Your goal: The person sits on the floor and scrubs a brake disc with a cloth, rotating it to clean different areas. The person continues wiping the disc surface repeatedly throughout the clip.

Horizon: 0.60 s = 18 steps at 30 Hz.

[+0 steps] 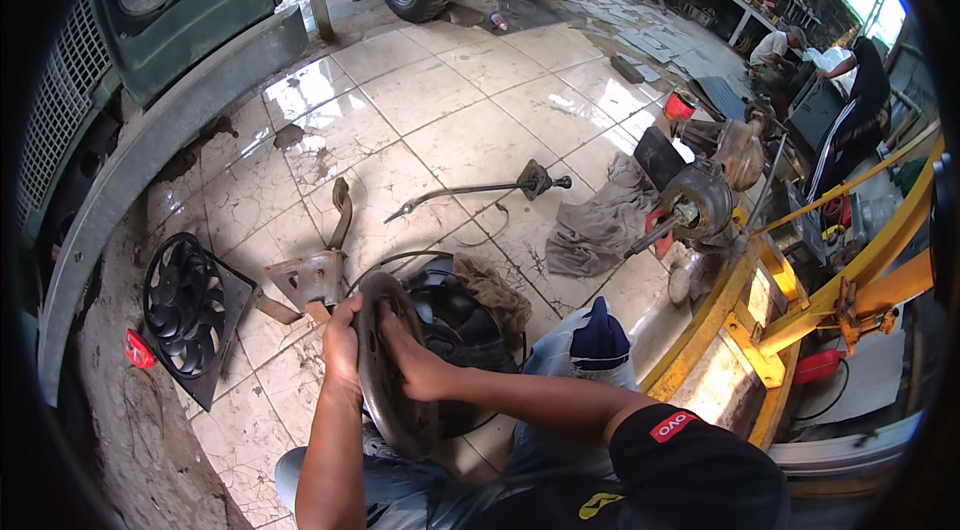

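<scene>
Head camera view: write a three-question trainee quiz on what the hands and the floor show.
1. True or false: both hands grip the round metal disc.
2. What lies on the tiles by the left hand? A) black fan shroud B) a ladder C) a bucket
3. Fill in: the grey ___ lies crumpled beyond the long rod.

Key: 1 true, the right hand holds it too; 2 A; 3 rag.

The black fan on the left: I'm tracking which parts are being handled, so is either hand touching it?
No: the black fan lies alone on the floor, while both hands grip a round metal disc.
</scene>
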Motion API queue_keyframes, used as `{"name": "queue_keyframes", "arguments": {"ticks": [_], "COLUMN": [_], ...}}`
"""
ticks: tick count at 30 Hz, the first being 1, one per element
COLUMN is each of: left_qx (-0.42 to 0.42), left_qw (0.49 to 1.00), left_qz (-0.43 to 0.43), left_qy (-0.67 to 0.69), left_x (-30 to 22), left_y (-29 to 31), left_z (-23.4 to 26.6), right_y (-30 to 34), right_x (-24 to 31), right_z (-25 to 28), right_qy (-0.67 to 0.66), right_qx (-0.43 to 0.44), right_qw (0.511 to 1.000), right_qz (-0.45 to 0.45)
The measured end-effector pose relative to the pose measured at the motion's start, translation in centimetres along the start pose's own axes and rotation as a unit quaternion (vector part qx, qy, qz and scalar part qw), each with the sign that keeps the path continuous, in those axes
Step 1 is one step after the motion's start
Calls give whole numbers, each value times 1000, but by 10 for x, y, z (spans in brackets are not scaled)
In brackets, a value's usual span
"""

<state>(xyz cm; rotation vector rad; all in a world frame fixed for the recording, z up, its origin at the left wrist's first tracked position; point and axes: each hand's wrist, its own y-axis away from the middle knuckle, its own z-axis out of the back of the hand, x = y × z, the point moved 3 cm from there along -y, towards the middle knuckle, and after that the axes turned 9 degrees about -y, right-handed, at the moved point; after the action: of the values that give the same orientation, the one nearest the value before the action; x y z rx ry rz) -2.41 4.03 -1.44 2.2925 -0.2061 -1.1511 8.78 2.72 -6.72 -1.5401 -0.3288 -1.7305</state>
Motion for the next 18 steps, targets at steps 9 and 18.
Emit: {"name": "queue_keyframes", "arguments": {"ticks": [9, 18], "left_qx": [-16, 22], "left_qw": [1000, 999], "left_qz": [12, 47], "left_qy": [-12, -12], "left_x": [-9, -1], "left_y": [13, 10], "left_z": [-4, 1], "right_y": [11, 20], "right_x": [17, 33], "right_z": [-5, -13], "right_qy": [31, -45], "right_qx": [43, 25], "right_qw": [999, 999], "right_qz": [7, -14]}}
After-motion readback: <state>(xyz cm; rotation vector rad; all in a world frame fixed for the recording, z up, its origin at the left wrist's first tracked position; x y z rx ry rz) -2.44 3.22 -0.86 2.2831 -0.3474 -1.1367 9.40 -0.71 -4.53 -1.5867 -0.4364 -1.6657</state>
